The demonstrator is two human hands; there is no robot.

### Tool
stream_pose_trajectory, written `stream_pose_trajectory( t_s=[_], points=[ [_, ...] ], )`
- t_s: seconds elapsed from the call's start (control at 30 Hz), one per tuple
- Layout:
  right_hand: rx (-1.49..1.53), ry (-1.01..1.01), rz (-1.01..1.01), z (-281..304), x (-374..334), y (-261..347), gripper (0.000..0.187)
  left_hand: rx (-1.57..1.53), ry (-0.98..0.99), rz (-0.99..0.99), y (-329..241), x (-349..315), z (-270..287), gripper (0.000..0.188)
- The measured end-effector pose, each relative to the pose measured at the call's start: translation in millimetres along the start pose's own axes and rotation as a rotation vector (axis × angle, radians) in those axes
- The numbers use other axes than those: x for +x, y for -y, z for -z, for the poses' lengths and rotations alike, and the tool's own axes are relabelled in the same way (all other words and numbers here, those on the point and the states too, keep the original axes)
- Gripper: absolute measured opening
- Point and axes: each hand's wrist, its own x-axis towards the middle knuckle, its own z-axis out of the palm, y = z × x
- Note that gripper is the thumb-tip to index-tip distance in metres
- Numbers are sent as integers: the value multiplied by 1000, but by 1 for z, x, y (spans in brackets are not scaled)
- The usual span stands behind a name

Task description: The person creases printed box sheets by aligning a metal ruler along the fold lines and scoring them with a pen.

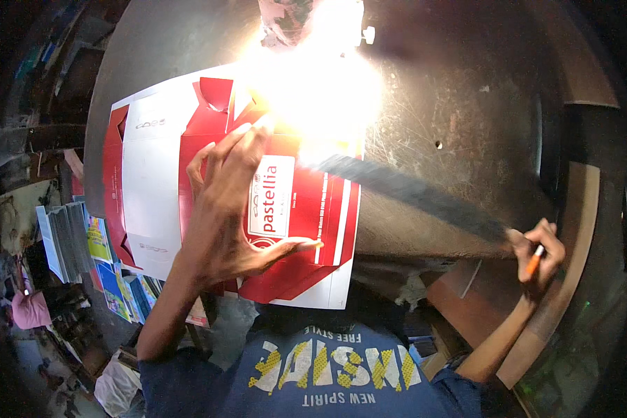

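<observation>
A large red and white printed card sheet [153, 174], apparently an unfolded box blank, lies on the dark worktable. My left hand [226, 198] rests on it with fingers spread and the thumb stretched to the right, holding nothing. Off to the right, my right hand [536, 258] is closed around the near end of a long flat dark grey strip [418, 198], shaped like a ruler and smeared by motion. The strip's far end reaches over the sheet's right part, into the glare. A slim orange and white stick [534, 261], perhaps a pen or cutter, is also in that hand.
A very bright lamp [327, 83] at the far side washes out the sheet's upper right corner. Stacked books and booklets [108, 279] stand below the table on the left. A curved wooden board [571, 279] runs along the right. The scratched tabletop [446, 104] has a small hole.
</observation>
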Motion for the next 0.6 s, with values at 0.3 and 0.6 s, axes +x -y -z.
stream_pose_trajectory(
  t_s=[0.3, 0.6],
  points=[
    [-43, 57, 199, -42, 32, 30, 52, -50, -84, -150, 11, -5, -11, 35],
    [-105, 198, -24, -38, 40, 45, 52, -16, -44, -168, 13, -4, -10, 28]
  ],
)
